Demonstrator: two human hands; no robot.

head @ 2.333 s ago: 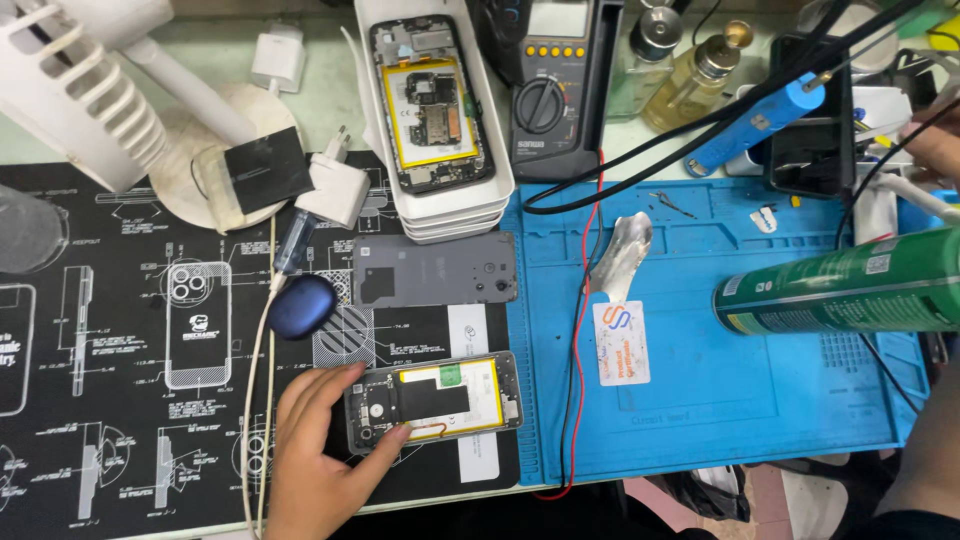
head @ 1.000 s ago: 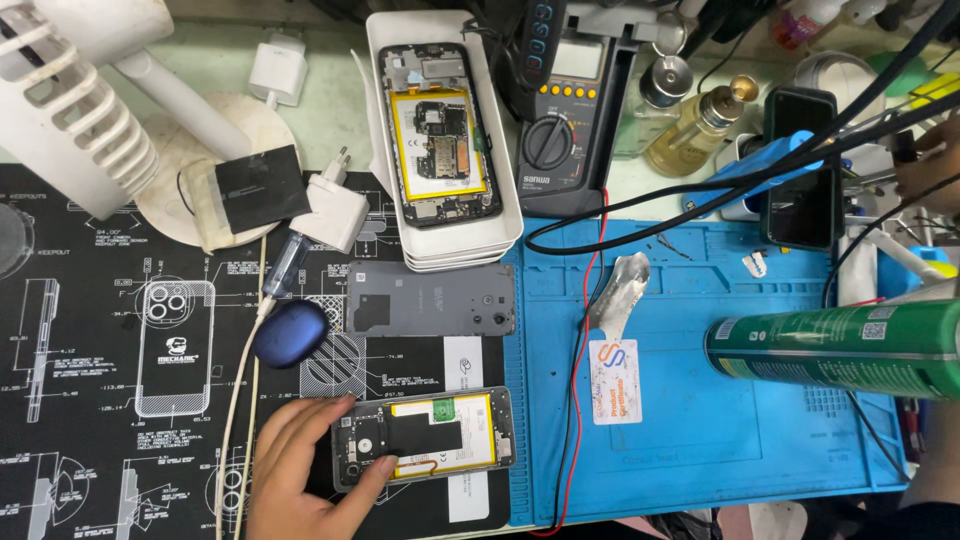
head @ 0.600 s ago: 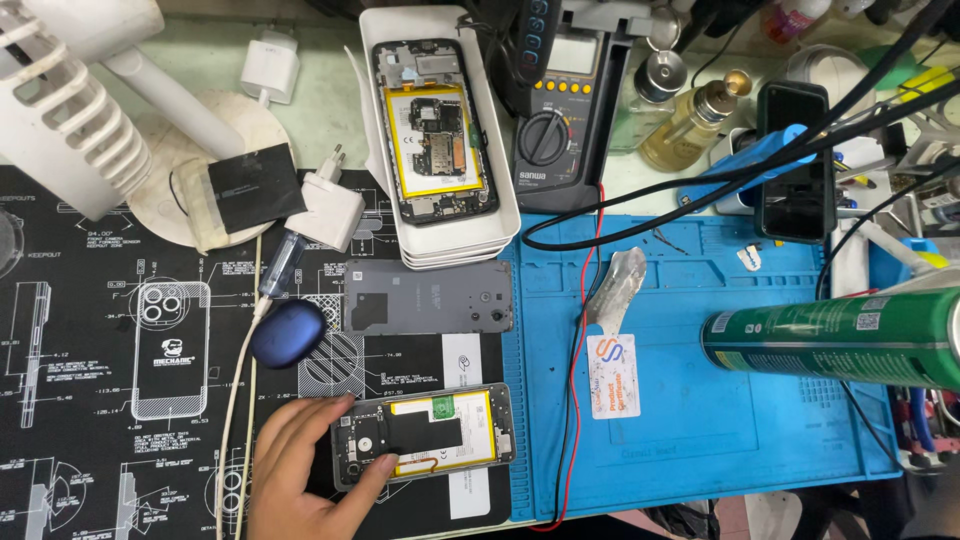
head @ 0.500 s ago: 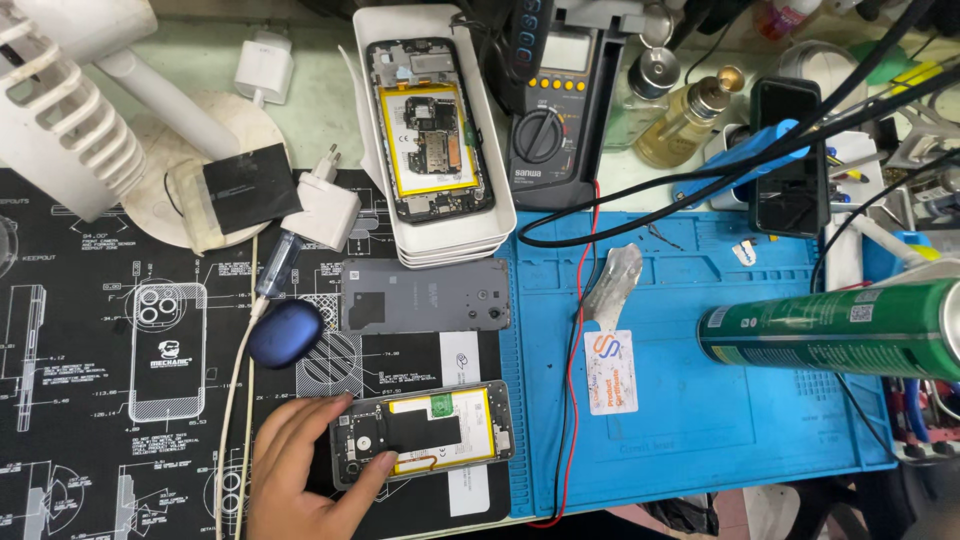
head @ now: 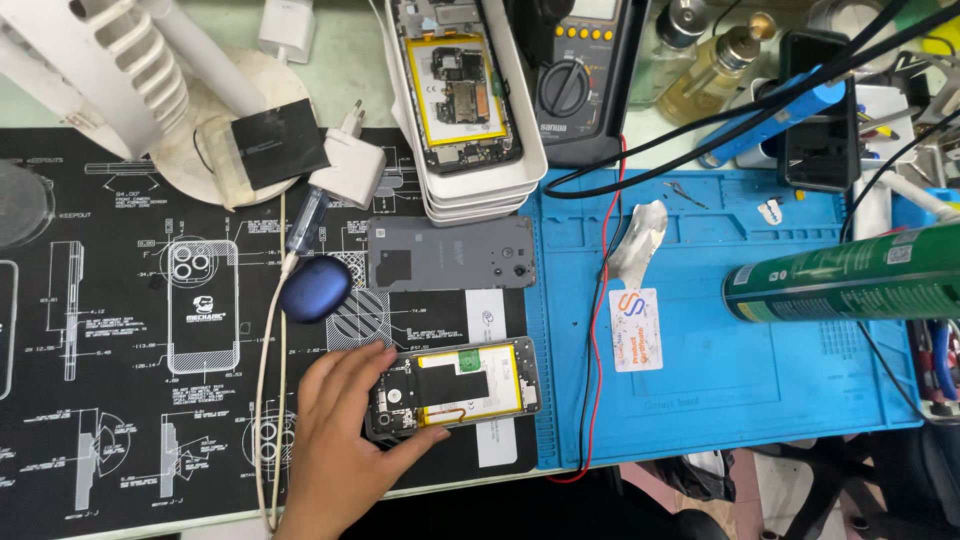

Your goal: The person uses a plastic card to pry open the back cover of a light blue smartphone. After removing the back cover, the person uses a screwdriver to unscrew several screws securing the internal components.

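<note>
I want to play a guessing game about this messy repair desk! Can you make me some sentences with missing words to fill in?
1. The left hand holds an opened phone with a yellow battery on the ____ printed mat.
2. The flat grey phone back cover lies just ____ the opened phone in the picture.
3. The green spray can hovers over the ____ silicone mat.

Missing words: black; above; blue

mat on the left [head: 120, 400]: black, white line drawings of phones
mat on the right [head: 740, 370]: bright blue
open phone [head: 455, 388]: dark frame, yellow-edged battery, black patch
back cover [head: 450, 254]: plain grey
spray can [head: 850, 275]: green
earbud case [head: 315, 288]: dark blue
trays [head: 475, 195]: white
card [head: 635, 330]: white, orange and blue marks
</note>
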